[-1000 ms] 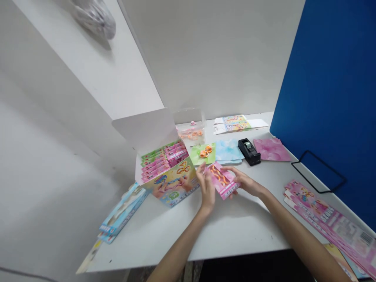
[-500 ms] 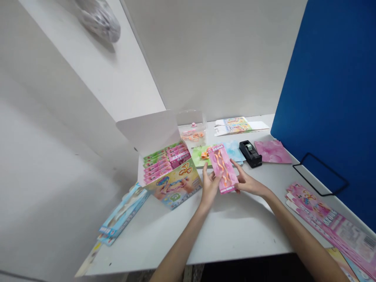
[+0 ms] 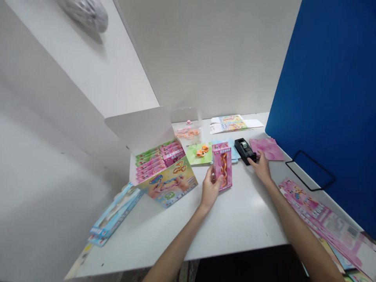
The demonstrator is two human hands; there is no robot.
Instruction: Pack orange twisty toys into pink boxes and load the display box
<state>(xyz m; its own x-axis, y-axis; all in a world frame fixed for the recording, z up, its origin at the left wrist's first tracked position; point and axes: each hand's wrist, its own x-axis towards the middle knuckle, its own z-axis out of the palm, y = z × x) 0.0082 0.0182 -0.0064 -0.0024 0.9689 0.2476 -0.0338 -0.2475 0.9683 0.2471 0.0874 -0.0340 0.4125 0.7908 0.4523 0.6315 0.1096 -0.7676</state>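
Our left grip (image 3: 210, 188) pinches the light, stiff pink card (image 3: 222, 168) by its long edge, since the glossy face looks slippery, just left of the tape dispenser (image 3: 244, 150); our open right grip (image 3: 261, 167) rests beside that dispenser.

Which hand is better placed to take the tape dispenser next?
Probably the right hand: its fingers sit right beside the black tape dispenser and it holds nothing. The left hand is farther away and busy holding the pink card.
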